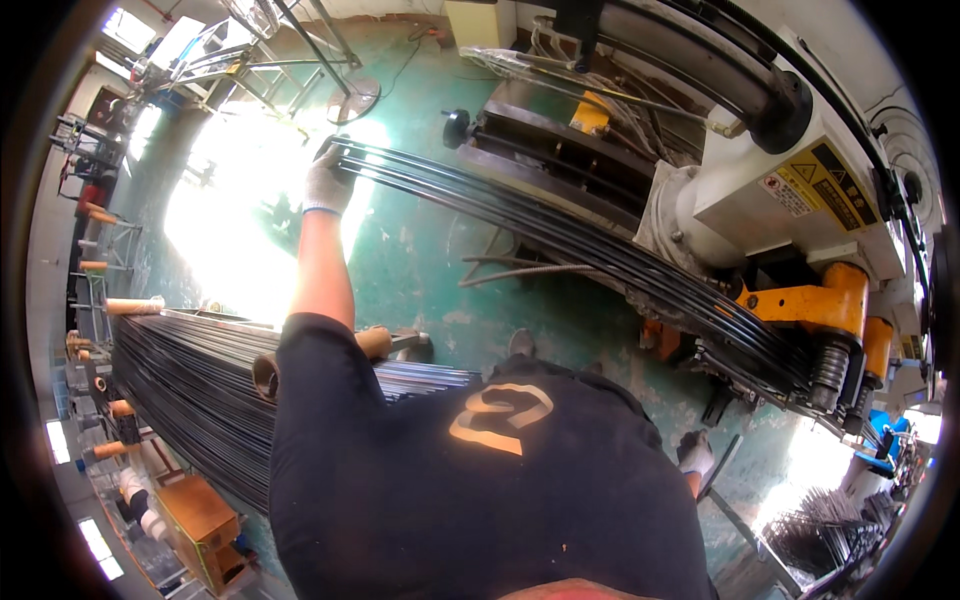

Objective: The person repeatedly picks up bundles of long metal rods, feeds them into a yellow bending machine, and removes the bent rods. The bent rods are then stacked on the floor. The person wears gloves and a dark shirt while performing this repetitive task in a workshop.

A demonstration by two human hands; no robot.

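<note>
- My left hand [328, 183], gloved, is closed round the far end of a bundle of long black rods [560, 235]; their other end sits in the rollers of the machine [830, 365] on my right.
- The rods are long and whippy, I judge; held at one end only, they could sag, fan apart, or slip out of my glove.
- If the rollers pull while I hold on, my fingers could get dragged or pinched.
- My right hand [694, 455] shows only as a gloved scrap past my shirt; I cannot tell if it grips anything.
- Glare on the floor washes out the area beside my left hand.
- The stack of rods [190, 385] on my left is partly behind my body.
</note>
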